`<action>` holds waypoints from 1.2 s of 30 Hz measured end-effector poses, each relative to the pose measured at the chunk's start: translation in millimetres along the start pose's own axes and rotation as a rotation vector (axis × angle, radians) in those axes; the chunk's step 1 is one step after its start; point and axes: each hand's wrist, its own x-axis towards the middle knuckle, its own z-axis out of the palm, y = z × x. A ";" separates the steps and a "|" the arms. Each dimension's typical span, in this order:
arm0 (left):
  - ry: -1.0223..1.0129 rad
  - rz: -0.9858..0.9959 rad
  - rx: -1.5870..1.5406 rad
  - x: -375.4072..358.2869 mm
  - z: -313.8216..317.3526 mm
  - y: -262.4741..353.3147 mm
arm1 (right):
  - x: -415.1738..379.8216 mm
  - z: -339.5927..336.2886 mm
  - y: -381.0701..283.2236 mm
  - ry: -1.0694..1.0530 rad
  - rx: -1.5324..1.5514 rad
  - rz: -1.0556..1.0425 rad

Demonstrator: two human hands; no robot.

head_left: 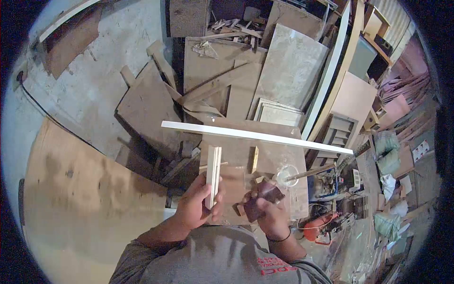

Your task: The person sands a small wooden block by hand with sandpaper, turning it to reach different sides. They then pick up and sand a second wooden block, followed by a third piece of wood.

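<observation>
My left hand (pixel 195 203) is wrapped round a short, pale wooden strip (pixel 214 173) with grooves along its length, held upright over the work table. My right hand (pixel 273 215) grips a folded, dark reddish-brown sheet of sandpaper (pixel 265 196), a little to the right of the strip and apart from it. Across the table (pixel 279 156) lies a long white strip (pixel 255 136), its ends sticking out past both sides. A small yellowish piece (pixel 255 159) rests beyond my right hand. Small blocks beside the sandpaper are partly hidden by it.
A round container (pixel 287 175) with whitish contents and a stick (pixel 309 172) across it stands on the table's right side. A large plywood sheet (pixel 85 180) is at left. Boards (pixel 291 66) lean behind; a red tank (pixel 318 228) sits at lower right.
</observation>
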 end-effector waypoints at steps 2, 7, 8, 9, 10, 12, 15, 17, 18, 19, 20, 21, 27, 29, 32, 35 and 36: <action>-0.002 -0.009 0.047 -0.8 -4.8 0.3 | 0.7 -2.5 1.6 -0.051 -0.046 0.005; 0.096 -0.048 0.205 -3.3 0.2 5.2 | 0.1 -2.1 8.2 -0.064 -0.132 0.020; 0.075 -0.055 0.199 -3.3 -1.0 5.2 | 0.3 -4.0 8.9 -0.095 -0.167 0.019; 0.054 -0.063 0.193 -3.5 -2.8 4.8 | 0.4 -7.6 9.6 -0.124 -0.201 0.017; 0.031 -0.073 0.186 -3.8 -4.8 3.8 | 0.3 -9.7 10.1 -0.152 -0.235 0.014; 0.007 -0.098 0.210 -4.5 -8.5 0.5 | 1.2 -4.1 10.9 -0.120 -0.313 -0.080; -0.028 -0.126 0.200 -2.6 -18.5 -6.9 | 3.3 -7.0 7.4 -0.178 -0.503 -0.222; -0.003 -0.152 0.160 0.0 -16.9 -9.2 | 7.1 -7.9 2.2 -0.253 -0.744 -0.405; 0.034 -0.170 0.132 1.7 -10.3 -8.6 | 12.6 -4.8 -3.5 -0.290 -0.909 -0.541; 0.071 -0.187 0.104 2.2 -3.5 -8.0 | 17.4 -1.3 -9.4 -0.326 -1.074 -0.678; 0.081 -0.175 0.135 0.9 4.1 -6.2 | 21.0 3.5 -16.5 -0.363 -1.182 -0.729; 0.092 -0.162 0.167 -1.0 12.3 -3.8 | 24.0 9.4 -23.8 -0.400 -1.291 -0.779; -0.063 -0.105 0.416 -10.4 -7.4 -12.7 | 38.2 5.7 -33.9 -0.505 -1.613 -0.984; -0.096 -0.142 0.395 -11.7 -7.0 -10.8 | 45.4 1.9 -33.0 -0.368 -1.592 -0.919; 0.130 -0.038 0.342 -12.6 -11.3 -30.2 | 45.9 8.6 -24.7 -0.509 -1.569 -0.923; 0.092 0.054 0.714 -16.5 -5.5 -22.7 | 48.2 9.8 -29.7 -0.547 -1.581 -0.978; 0.087 0.048 0.726 -17.8 -2.3 -19.5 | 48.4 11.1 -27.0 -0.489 -1.596 -0.920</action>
